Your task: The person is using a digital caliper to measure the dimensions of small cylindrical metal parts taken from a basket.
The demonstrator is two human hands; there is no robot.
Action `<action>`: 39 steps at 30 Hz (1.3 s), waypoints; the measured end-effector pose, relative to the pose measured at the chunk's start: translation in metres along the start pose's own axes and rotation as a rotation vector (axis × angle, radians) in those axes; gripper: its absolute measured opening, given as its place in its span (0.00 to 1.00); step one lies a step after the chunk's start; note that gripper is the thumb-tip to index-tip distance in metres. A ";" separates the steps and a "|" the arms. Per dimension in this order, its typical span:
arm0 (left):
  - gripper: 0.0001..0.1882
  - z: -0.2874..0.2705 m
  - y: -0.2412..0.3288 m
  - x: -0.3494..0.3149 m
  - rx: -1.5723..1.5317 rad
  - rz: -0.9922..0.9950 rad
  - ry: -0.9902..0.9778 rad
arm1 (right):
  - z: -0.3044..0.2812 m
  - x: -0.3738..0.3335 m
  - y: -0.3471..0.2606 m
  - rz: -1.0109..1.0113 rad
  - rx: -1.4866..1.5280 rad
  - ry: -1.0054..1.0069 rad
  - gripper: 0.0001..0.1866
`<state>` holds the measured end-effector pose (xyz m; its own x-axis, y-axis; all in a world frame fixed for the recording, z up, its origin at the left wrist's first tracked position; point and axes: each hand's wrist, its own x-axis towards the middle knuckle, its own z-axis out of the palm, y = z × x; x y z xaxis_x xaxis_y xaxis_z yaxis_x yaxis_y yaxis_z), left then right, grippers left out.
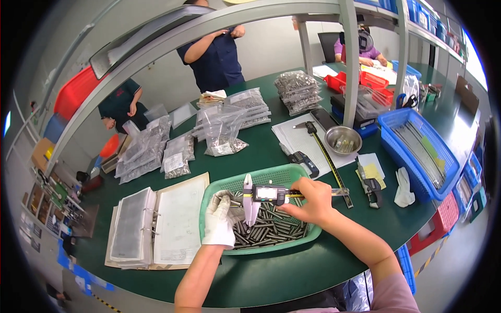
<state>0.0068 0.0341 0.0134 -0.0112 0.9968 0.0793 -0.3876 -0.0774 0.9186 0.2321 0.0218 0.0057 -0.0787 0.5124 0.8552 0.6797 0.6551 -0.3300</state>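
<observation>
My bare right hand (313, 200) is wrapped round a digital caliper (267, 193), with its screen facing up and its jaws pointing left. The caliper is held level above a green plastic basket (308, 237). Many short metal pins (269, 232) lie loose inside the basket. My left hand (222, 216), in a white glove, is closed right beside the caliper's jaws, over the basket's left side. Whatever its fingertips pinch is too small and hidden to make out.
An open ring binder (180, 224) lies left of the basket. Bags of metal parts (224, 146) stand behind. On the right are a second caliper (305, 163), a metal bowl (343, 140), a micrometer (371, 189), a white glove (403, 188) and a blue basket (389, 128). Other people are across the table.
</observation>
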 end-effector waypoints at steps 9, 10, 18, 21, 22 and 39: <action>0.10 -0.023 -0.017 -0.003 -0.379 -0.331 0.095 | -0.005 -0.002 -0.005 0.079 -0.051 -0.198 0.16; 0.12 -0.025 -0.018 -0.003 -0.446 -0.360 0.047 | -0.005 -0.003 -0.006 0.099 -0.046 -0.217 0.15; 0.12 -0.014 -0.020 -0.009 -0.337 -0.326 0.051 | -0.003 0.004 -0.008 0.141 -0.148 -0.244 0.16; 0.11 -0.009 -0.016 -0.006 -0.289 -0.379 0.127 | 0.005 0.012 -0.002 0.045 -0.233 -0.212 0.19; 0.11 -0.005 -0.013 -0.007 -0.279 -0.403 0.127 | 0.006 0.014 -0.002 -0.035 -0.300 -0.216 0.19; 0.12 0.000 -0.005 -0.024 -0.147 -0.203 0.099 | 0.005 0.011 -0.003 -0.113 -0.194 -0.126 0.31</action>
<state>0.0087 0.0102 0.0067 -0.0065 0.9893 -0.1458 -0.5208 0.1211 0.8451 0.2253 0.0281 0.0146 -0.2442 0.5150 0.8217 0.7877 0.5995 -0.1417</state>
